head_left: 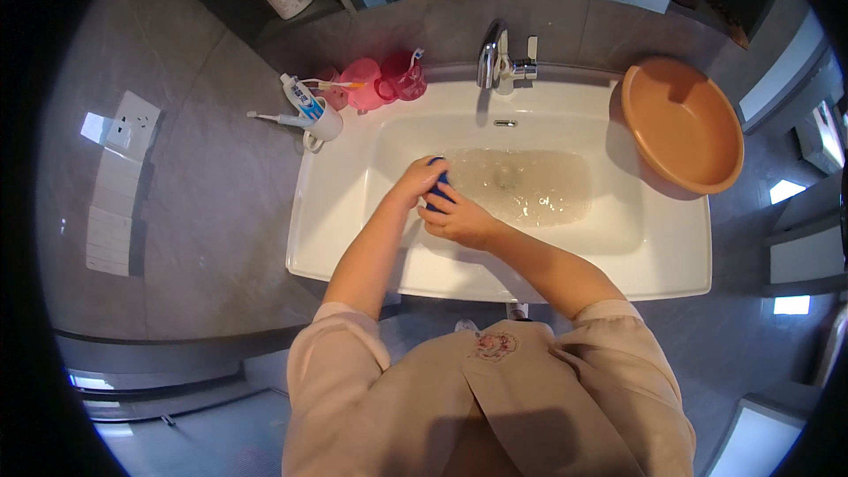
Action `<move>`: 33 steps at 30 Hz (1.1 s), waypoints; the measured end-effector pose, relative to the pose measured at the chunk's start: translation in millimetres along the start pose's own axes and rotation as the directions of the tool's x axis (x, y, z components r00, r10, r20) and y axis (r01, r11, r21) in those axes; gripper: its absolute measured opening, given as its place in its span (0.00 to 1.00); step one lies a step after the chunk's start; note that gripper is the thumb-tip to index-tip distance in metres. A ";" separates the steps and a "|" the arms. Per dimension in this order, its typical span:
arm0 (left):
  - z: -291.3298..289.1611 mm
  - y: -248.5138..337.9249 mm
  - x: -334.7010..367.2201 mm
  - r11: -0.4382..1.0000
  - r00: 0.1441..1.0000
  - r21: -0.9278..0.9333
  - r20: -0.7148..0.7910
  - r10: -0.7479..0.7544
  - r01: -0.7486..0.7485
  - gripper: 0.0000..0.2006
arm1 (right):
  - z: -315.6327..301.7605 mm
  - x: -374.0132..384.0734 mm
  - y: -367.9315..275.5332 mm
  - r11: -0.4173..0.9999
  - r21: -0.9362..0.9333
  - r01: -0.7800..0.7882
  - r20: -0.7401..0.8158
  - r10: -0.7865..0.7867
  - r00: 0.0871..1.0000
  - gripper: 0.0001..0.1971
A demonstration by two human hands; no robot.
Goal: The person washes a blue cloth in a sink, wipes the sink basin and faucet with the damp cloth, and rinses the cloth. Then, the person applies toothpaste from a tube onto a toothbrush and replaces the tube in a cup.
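- Here I have the blue thing [442, 180], just left of the frame's centre, 2 hands on it.
- My left hand [420, 180] is part-closed, curled on its upper left side.
- My right hand [458, 219], fingers bent, grips it from the lower right.
- Both are over the sink [320, 221], beside cloudy water [539, 181] mid-frame.
- Tap [502, 62] upper centre, orange tub [685, 119] upper right!
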State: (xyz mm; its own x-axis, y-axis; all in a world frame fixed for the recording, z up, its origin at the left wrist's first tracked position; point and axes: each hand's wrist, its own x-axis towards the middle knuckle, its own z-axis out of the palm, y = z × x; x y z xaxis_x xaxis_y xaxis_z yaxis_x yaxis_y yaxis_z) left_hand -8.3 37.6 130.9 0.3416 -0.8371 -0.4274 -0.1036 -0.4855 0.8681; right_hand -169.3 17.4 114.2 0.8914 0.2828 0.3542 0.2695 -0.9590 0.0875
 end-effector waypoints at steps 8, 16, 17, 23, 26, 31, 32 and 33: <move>-101.8 -60.0 -83.6 0.573 0.967 -0.816 -0.198 -0.157 -0.074 0.11 | 17.0 -44.4 11.8 0.600 0.383 -0.703 -0.027 0.768 0.640 0.23; -106.6 -124.8 -107.0 0.528 0.743 -0.737 -0.615 -0.264 -0.422 0.13 | 71.9 -123.8 64.1 0.190 0.005 -0.982 0.454 0.874 0.171 0.21; -95.4 -116.4 -103.3 0.555 0.720 -0.699 -0.652 -0.236 -0.451 0.14 | 85.3 -134.1 69.0 0.189 -0.001 -0.982 0.460 0.872 0.167 0.21; -91.8 -127.2 -110.0 0.686 0.646 -0.514 -0.759 -0.084 -0.515 0.15 | 113.8 -105.4 87.1 0.276 -0.232 -0.933 0.560 0.822 0.104 0.19; -91.3 -127.8 -106.9 0.676 0.650 -0.526 -0.755 -0.091 -0.516 0.15 | 123.4 -102.0 100.8 0.218 -0.248 -0.944 0.512 0.857 0.063 0.19; -92.5 -128.6 -111.2 0.682 0.645 -0.543 -0.752 -0.135 -0.490 0.15 | 103.8 -79.9 107.9 0.274 -0.253 -0.928 0.582 0.809 0.081 0.19; -92.0 -127.5 -109.2 0.678 0.651 -0.546 -0.748 -0.130 -0.492 0.15 | 107.6 -81.6 110.2 0.279 -0.253 -0.926 0.583 0.808 0.084 0.19; -91.8 -126.9 -107.8 0.675 0.656 -0.548 -0.744 -0.125 -0.493 0.15 | 113.1 -83.9 112.0 0.287 -0.263 -0.921 0.550 0.829 0.101 0.19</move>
State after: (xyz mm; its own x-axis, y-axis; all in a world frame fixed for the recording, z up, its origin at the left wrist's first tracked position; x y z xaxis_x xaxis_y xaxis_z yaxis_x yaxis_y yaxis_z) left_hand 53.7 212.6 90.1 0.9323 -0.3006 -0.2011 0.2739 0.2236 0.9354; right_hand -172.6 -111.8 -11.0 0.5140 -0.7568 -0.4037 -0.8397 -0.5402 -0.0565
